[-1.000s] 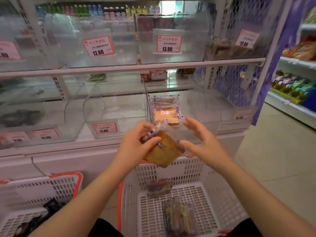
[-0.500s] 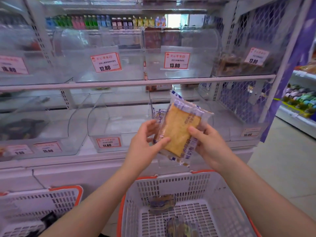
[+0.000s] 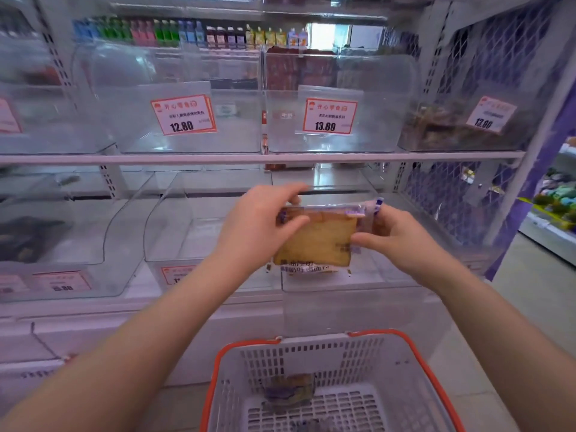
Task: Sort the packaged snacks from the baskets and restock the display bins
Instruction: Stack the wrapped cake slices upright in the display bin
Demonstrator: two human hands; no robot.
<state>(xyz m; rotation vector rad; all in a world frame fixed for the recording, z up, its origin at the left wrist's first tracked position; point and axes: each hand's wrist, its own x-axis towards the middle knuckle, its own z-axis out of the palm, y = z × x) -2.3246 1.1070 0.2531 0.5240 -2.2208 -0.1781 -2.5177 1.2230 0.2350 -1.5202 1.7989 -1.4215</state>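
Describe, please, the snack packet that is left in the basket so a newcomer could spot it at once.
Start at the white slotted plastic basket with the orange rim on the floor below the clear display bins. Against its far inner wall lies a small crumpled purple-and-tan snack packet. Unlike the flat toast packet held up in both hands, it lies untouched on the basket floor.

You have two hands up: left hand (image 3: 254, 227), right hand (image 3: 394, 240). One toast packet (image 3: 318, 241) between them. One white basket (image 3: 414, 369), one packet (image 3: 288, 392) visible inside. Two readable price tags: 12.80 (image 3: 184, 115), 13.80 (image 3: 329, 116).
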